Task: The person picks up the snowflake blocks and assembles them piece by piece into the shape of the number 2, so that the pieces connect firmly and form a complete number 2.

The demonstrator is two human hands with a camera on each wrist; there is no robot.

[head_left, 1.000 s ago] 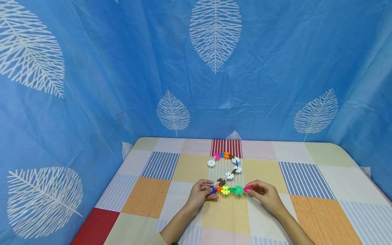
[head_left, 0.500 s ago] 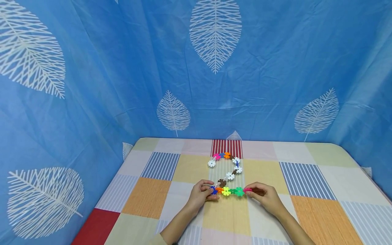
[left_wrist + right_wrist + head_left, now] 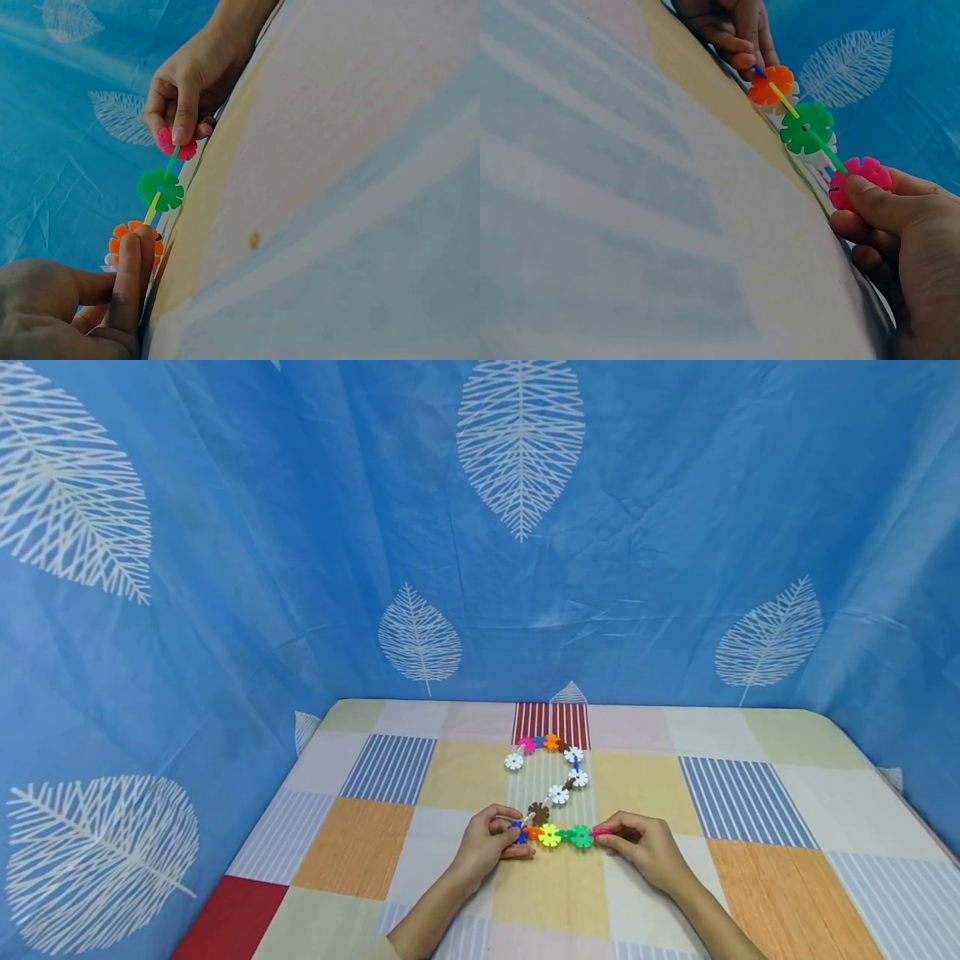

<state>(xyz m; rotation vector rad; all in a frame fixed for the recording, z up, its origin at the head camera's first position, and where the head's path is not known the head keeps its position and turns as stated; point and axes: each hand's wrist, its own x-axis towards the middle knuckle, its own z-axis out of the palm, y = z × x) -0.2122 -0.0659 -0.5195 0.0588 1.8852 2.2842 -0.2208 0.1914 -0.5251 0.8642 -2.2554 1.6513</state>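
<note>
Interlocking flower-shaped plastic discs form a chain shaped like a 2 on the tablecloth. In the head view its straight bottom row runs between my hands. My left hand [image 3: 483, 845] holds the blue disc [image 3: 519, 833] at the row's left end, beside an orange one. With thumb and fingers my right hand [image 3: 647, 847] pinches the pink disc [image 3: 860, 182] at the right end, seen nearly edge-on from above. Between them sit a yellow disc [image 3: 550, 835] and a green disc [image 3: 581, 836]. A brown disc [image 3: 538, 813] begins the curve, which ends at a white disc [image 3: 513, 761].
A patchwork-print tablecloth [image 3: 660, 793] covers the table. Blue curtains [image 3: 637, 568] with white leaf prints hang behind it and along both sides.
The bottom row has shifted slightly towards me with both hands. The pink disc in my right hand has tilted from showing its face to nearly edge-on. The head view has shifted slightly.
</note>
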